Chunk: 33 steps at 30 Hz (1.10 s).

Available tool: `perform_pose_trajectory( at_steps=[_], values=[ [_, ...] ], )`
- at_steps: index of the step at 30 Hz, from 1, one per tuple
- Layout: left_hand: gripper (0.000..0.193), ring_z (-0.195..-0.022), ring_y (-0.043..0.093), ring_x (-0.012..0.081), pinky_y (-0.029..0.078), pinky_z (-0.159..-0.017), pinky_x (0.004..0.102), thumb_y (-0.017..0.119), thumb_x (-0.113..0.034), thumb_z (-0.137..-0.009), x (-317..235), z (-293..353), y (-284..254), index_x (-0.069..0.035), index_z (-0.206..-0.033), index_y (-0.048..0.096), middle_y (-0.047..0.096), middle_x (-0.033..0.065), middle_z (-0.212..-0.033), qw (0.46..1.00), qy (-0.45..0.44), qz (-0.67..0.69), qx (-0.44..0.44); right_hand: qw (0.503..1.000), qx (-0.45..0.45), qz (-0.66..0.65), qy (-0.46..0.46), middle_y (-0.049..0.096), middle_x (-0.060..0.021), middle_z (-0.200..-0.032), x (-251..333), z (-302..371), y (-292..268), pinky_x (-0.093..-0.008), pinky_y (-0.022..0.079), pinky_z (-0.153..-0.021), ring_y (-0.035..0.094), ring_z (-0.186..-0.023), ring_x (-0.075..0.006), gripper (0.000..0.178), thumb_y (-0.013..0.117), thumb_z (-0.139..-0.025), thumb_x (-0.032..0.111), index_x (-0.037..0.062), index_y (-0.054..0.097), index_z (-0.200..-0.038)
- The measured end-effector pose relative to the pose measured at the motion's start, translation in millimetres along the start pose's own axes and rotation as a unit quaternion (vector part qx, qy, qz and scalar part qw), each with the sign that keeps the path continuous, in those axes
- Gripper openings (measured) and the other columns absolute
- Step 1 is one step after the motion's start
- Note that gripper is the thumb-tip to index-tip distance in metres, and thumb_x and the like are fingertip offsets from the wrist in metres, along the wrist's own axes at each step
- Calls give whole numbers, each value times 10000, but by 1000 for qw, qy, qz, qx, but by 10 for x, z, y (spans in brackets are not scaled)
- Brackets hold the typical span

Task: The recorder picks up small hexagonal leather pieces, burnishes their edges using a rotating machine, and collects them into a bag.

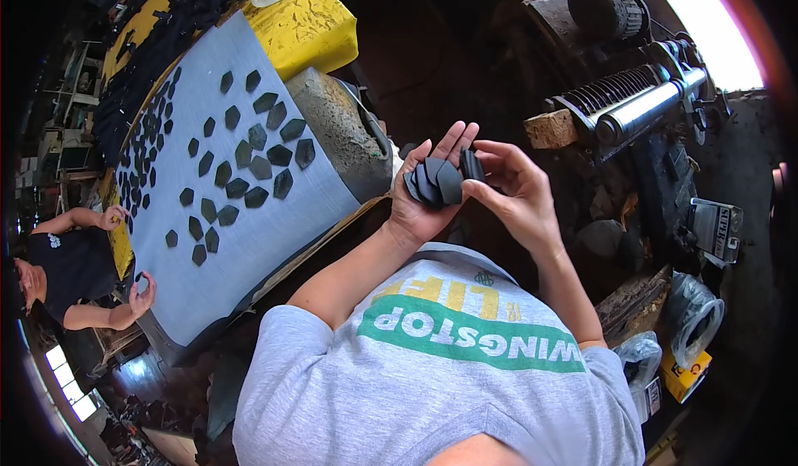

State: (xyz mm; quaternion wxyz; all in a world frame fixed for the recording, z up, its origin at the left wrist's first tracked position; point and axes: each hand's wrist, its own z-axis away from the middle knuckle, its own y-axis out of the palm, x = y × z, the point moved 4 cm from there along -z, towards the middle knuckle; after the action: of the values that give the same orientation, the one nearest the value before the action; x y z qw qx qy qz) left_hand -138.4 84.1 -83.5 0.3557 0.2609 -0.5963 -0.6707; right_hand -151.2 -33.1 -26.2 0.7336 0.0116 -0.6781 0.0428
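Observation:
My left hand [412,219] is turned palm up in front of my chest, its fingers pointing away. Several flat black angular pieces [434,183] lie overlapped on that palm. Close against it, my right hand [530,193] pinches a small stack of black pieces [471,165] on edge between thumb and fingers. On the grey-blue sheet [274,59] to my left, many dark five-sided pieces [243,153] lie spread out, some apart and some close together toward its far left edge.
A person [75,266] stands across the table, with a dark piece in one hand. Yellow covering [312,29] lies beyond the sheet, beside a worn stone-like block [332,121]. At right stand a roller machine [648,104], a wooden block [549,129] and plastic-wrapped coils [694,320].

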Motion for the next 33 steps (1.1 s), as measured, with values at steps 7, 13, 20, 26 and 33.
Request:
perform_pose_trajectory(
  at_steps=[7,13,20,26,33],
  values=[
    [524,-1337,265,284,183,-1108,453,432,-354,-887,10,-62,70,-127,-1356,377,307,47,-1447,998,54,-7,18,955,-51,270,-111,589,-156,-976,147,11,270,-337,493,-734,600,-855,-277,441,733,-682,64,5,545,-1077],
    [504,-1345,245,288,155,-1121,460,442,-342,-887,-21,-56,16,-138,-1345,394,310,45,-1444,998,52,12,18,953,-25,286,-95,577,-188,-983,158,-9,309,-388,470,-803,570,-923,-337,460,725,-684,56,0,525,-1094],
    [509,-1284,345,270,244,-1086,455,460,-341,-876,-48,-30,-23,-126,-1335,412,308,49,-1446,999,32,19,10,978,-4,203,-51,620,-145,-903,72,-47,221,-326,507,-736,633,-835,-234,440,701,-692,37,2,547,-1102],
    [520,-1255,381,256,264,-1081,434,484,-329,-868,-20,-19,-42,-111,-1334,411,318,88,-1435,999,18,28,-6,994,-21,103,-16,642,-143,-897,-73,-39,109,-292,517,-758,644,-834,-181,412,678,-732,47,-7,554,-1121],
    [498,-1293,336,261,228,-1105,408,493,-317,-868,37,-57,-38,-84,-1305,432,377,120,-1390,999,19,39,-15,938,-50,320,-127,554,-213,-993,77,56,189,-368,504,-741,607,-855,-310,336,583,-811,28,-41,540,-1137]
  ],
)
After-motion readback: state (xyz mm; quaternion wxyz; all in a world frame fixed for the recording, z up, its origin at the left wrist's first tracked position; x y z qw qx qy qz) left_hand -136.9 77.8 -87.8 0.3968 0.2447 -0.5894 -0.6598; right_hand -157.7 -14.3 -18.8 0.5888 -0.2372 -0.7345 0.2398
